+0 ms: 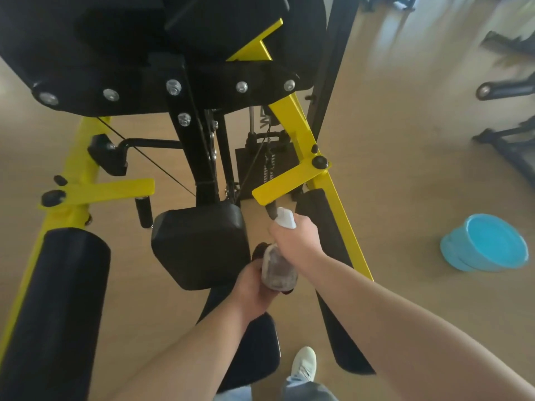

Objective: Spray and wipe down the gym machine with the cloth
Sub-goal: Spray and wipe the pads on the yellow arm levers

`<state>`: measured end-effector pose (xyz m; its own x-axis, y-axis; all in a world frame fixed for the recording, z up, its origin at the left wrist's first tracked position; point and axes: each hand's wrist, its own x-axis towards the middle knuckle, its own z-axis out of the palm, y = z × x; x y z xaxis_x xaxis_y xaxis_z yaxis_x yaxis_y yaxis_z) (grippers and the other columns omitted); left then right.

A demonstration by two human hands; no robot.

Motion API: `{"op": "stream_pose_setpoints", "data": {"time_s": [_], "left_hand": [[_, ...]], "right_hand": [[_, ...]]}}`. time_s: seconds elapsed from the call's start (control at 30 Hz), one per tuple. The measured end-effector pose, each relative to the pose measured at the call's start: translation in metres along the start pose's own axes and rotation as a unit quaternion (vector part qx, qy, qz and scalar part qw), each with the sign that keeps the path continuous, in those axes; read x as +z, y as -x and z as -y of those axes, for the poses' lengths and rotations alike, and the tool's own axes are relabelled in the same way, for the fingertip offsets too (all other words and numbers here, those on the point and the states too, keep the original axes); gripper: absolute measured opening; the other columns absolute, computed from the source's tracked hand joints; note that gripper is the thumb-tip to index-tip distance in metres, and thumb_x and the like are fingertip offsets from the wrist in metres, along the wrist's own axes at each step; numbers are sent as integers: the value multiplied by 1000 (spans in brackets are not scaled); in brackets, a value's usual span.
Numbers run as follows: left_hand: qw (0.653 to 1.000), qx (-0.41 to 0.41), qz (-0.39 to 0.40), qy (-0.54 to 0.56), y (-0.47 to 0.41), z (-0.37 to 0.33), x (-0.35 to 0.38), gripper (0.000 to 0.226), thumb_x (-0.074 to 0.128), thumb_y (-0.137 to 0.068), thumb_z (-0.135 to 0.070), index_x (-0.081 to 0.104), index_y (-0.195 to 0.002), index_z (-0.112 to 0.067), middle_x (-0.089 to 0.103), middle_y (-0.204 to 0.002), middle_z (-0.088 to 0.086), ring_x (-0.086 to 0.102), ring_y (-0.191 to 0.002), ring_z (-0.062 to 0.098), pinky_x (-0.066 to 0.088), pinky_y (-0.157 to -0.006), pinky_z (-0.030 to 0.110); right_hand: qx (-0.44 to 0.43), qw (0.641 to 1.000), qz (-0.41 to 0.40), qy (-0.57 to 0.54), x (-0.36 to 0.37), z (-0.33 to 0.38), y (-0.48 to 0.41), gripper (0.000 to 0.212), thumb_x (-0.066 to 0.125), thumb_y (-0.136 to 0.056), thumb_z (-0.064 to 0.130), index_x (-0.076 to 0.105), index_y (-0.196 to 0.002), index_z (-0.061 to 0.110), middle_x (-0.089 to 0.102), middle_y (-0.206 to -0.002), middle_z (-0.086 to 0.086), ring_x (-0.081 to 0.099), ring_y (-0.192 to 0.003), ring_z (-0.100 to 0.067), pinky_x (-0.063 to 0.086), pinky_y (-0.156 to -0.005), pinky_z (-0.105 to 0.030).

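Note:
The gym machine [292, 180] has a yellow frame and black pads; its small black seat pad [199, 244] sits at centre. My right hand [298, 241] grips a spray bottle [278, 270] with a white head, whose nozzle points at the short black handle under the right yellow lever. Just below it, my left hand [252, 287] holds a dark cloth [259, 250] at the seat pad's right edge. The bottle's clear body hides most of the cloth.
Two stacked blue basins [486, 244] stand on the wooden floor to the right. Other black machines [509, 140] line the far right. A long black arm pad [52, 308] lies at left, another [333, 270] at right. My shoe [304, 363] is below.

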<state>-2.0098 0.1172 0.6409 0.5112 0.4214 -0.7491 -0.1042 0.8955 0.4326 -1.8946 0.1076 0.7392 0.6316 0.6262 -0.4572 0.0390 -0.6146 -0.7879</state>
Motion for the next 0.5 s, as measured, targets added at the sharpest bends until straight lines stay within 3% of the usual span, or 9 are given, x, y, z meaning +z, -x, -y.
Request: {"op": "stream_pose_setpoints", "data": {"time_s": [0.07,0.17,0.27,0.37,0.5], "left_hand": [[1000,20,-7,5,-2,0,6,32,38,-108,-12,68,-104,-3,67,-108,19,67,-97,28,55,-87,38],[997,75,-9,-20,-3,-10,25,26,48,-105,-17,71,-115,-10,71,-116,16,68,-107,29,54,-97,41],[978,161,-101,-84,-19,-24,43,38,51,-101,-6,55,-136,-21,66,-123,15,66,-111,33,54,-101,48],[942,232,-183,-160,-31,-25,52,52,51,-87,-11,51,-132,-36,65,-123,8,64,-110,32,51,-105,55],[929,263,-200,-163,-38,-28,65,66,59,-79,-16,50,-141,-34,66,-127,3,64,-116,27,51,-106,51]], "right_hand": [[14,1000,-11,-23,-5,2,1,12,68,-88,29,60,-83,22,65,-84,-3,69,-79,-22,59,-69,-35],[23,998,-27,-58,-16,8,1,14,73,-86,28,59,-84,24,66,-85,-4,72,-82,-25,63,-75,-40],[6,996,-23,-90,-35,20,-5,11,74,-81,23,64,-87,19,64,-80,-5,67,-71,-23,66,-73,-43],[-17,993,-26,-115,-56,26,-15,16,74,-74,25,66,-84,14,60,-72,-2,64,-68,-24,65,-75,-56],[-48,994,-17,-99,-73,20,-27,12,76,-81,25,67,-86,18,62,-76,-2,66,-71,-23,63,-70,-41]]}}
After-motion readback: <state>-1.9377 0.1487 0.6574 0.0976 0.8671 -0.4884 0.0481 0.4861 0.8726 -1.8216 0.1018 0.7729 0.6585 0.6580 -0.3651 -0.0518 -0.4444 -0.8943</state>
